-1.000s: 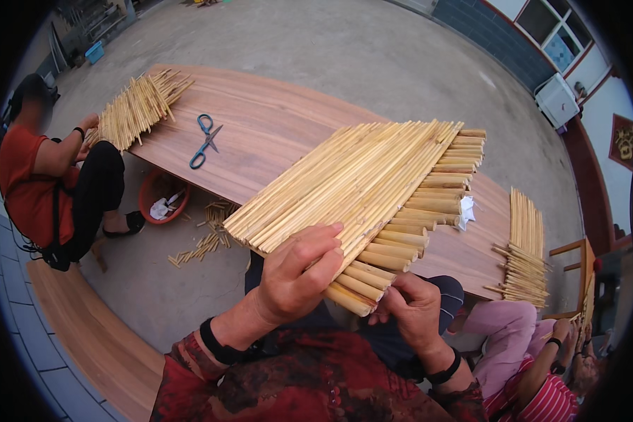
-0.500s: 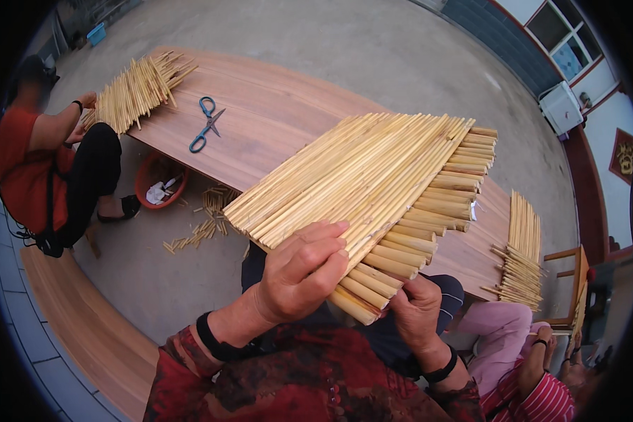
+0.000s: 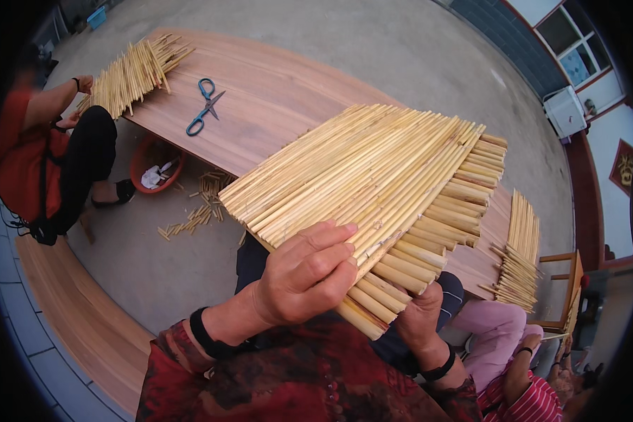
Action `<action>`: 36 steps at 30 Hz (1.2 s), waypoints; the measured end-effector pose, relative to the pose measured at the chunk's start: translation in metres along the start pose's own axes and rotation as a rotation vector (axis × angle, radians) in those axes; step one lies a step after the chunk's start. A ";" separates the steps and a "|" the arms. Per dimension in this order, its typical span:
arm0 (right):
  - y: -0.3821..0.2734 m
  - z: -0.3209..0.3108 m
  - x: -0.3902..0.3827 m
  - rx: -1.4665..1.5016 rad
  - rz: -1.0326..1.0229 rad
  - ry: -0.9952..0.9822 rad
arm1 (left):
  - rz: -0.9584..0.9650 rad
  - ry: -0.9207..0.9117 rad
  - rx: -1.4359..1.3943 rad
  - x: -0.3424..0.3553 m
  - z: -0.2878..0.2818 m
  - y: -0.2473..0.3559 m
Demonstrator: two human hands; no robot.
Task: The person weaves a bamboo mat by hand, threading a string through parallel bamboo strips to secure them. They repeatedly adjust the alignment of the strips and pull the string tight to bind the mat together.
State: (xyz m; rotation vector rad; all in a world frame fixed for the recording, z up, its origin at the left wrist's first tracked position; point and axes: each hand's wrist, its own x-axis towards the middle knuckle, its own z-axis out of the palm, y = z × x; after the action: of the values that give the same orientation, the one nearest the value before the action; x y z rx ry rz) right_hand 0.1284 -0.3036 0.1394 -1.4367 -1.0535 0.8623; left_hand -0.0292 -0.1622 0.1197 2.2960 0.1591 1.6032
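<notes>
A panel of straw-coloured reed stalks (image 3: 352, 165) lies before me, its stalks side by side and slanting from lower left to upper right. Beneath its right edge, a second layer of thicker, shorter reed stalks (image 3: 429, 232) sticks out crosswise. My left hand (image 3: 309, 267) is closed over the panel's near edge, fingertips pressed on the top stalks. At the near right corner, my right hand (image 3: 423, 316) grips the lower layer's ends, with its fingers partly hidden underneath.
Blue-handled scissors (image 3: 205, 109) lie on the wooden table (image 3: 260, 91). A co-worker (image 3: 42, 141) at left handles another reed bundle (image 3: 133, 74). More reeds (image 3: 520, 246) lie at right, near a person in pink trousers (image 3: 492, 327). An orange basin (image 3: 137, 179) and cut pieces (image 3: 197, 211) are on the floor.
My view has shifted slightly. The panel's near right corner and both hands sit a little lower in the picture, and my grip looks the same.
</notes>
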 end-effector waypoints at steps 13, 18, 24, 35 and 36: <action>0.010 0.007 0.005 0.060 0.108 0.098 | 0.000 -0.034 0.023 -0.002 0.004 -0.001; 0.013 -0.009 0.002 -0.153 0.056 -0.094 | 0.043 -0.036 0.060 0.004 0.004 -0.004; 0.016 -0.019 0.002 -0.204 -0.102 -0.124 | 0.034 -0.052 0.064 0.003 0.006 -0.003; 0.013 -0.018 -0.001 -0.260 -0.034 -0.119 | 0.040 -0.082 0.062 0.004 0.008 -0.005; 0.011 -0.018 0.000 -0.299 -0.044 -0.128 | 0.037 -0.083 0.060 0.005 0.008 -0.006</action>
State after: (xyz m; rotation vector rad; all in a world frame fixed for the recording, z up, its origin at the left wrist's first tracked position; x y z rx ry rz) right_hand 0.1466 -0.3097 0.1308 -1.6138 -1.3504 0.7975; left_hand -0.0193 -0.1567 0.1197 2.4193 0.1474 1.5378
